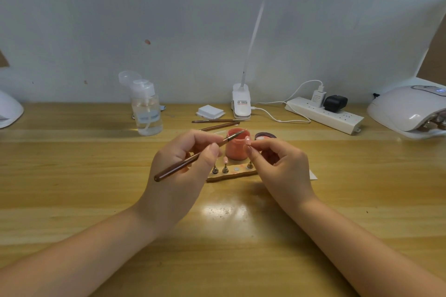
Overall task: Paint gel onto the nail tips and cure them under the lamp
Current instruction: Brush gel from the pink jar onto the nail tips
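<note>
Off at the far left edge there's a white domed thing (9,111) that's mostly cut off, so I can't tell what it is, and same deal on the far right where my curing lamp (407,109) runs out of frame with something inside its mouth I can't make out. In between, going left to right along the back of the wooden desk (72,176): a clear pump bottle (146,108) with its cap flipped up, a little stack of white pads (210,112), two spare brushes (217,123) lying flat, the clip-on desk lamp (241,103) and a power strip (323,114) with two plugs in it. My hands block part of the holder strip (231,173), but you can see a few metal stands and one pink tip (225,160) parked on it. My left hand (178,164) has its fingers curled, pinching the brush (193,159) near the ferrule, with the bristles over the open pink gel pot (236,143). The pot's dark lid (265,136) sits just beside it, half hidden. My right hand (277,164) pinches a stand narrowly between thumb and forefinger, with a pink nail tip (247,140) on top, just beside the brush's bristles.
</note>
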Tool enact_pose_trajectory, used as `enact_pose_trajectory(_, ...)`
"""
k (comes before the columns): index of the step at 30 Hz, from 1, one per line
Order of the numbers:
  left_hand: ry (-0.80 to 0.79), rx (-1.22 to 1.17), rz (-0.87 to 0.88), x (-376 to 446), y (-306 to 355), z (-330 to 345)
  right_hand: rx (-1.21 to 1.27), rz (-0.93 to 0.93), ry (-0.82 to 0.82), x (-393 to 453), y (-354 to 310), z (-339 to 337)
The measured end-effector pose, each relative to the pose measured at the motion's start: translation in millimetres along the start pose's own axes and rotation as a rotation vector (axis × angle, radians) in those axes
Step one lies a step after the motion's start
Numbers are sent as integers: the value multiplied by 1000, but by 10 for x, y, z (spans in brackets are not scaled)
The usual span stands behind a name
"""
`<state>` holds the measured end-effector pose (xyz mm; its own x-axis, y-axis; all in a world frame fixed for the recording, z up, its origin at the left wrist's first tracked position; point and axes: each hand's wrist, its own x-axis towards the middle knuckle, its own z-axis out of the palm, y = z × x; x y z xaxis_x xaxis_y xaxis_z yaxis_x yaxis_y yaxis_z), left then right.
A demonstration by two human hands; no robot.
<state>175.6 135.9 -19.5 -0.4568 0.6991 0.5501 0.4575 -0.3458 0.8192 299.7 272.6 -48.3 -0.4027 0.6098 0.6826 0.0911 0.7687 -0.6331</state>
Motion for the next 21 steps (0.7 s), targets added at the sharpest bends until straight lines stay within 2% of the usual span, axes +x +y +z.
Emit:
enact_pose_trajectory(4,-67,90,35,-19,13,-6,42,26,8,2,2,2)
enact_pose_trajectory(8,-30,77,55,-19,30,-22,64,46,-4,0,0,3)
enact_pose_trajectory(13,-59,165,63,-18,9,-10,75,46,-7,-7,-9,-1)
enact_pose_trajectory(18,-3,123,74,2,1,-27,68,49,-5,-5,-10,4)
enact_pose_trajectory(21,-40,132,60,6,-3,-7,58,43,-8,-7,-7,-2)
